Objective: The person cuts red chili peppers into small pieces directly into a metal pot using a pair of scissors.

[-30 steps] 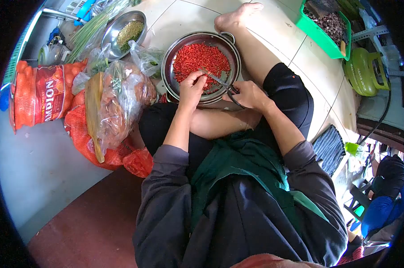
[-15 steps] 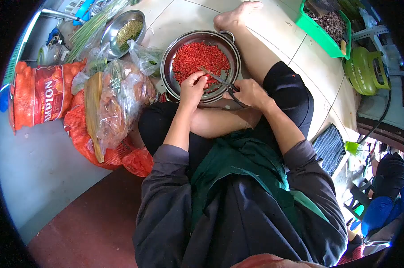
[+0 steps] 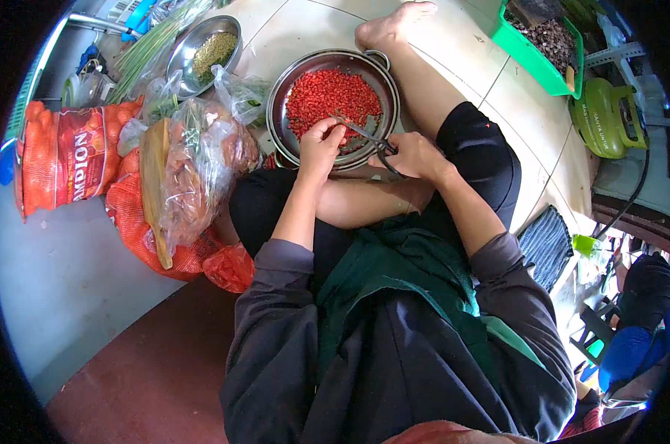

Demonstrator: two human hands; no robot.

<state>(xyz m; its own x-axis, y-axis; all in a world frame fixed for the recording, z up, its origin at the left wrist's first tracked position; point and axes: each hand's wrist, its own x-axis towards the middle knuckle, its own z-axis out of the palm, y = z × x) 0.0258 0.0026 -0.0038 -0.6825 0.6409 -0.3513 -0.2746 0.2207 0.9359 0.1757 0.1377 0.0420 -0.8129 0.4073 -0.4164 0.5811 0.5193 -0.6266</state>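
A round metal pot (image 3: 274,111) stands before my crossed legs, holding many small cut red pieces that look like chopped chilies (image 3: 327,96). My left hand (image 3: 321,144) is over the pot's near side, thumb and fingers pinched together; what they hold is too small to make out. In my right hand (image 3: 418,157) is a pair of scissors (image 3: 378,143), fingers in the handles. The blades point left across the pot, their tips close to my left fingertips.
On the left are a metal bowl (image 3: 233,58) with pale and green contents, a clear plastic bag (image 3: 201,174) and an orange mesh sack (image 3: 79,159). Right of my leg are a green crate (image 3: 531,65) and a green gas cylinder (image 3: 600,118). Another person (image 3: 638,325) is at far right.
The scissors have shifted slightly: their tips sit a little lower, nearer my left fingertips, and the handle loops have moved. My left hand stays almost in place, still pinched.
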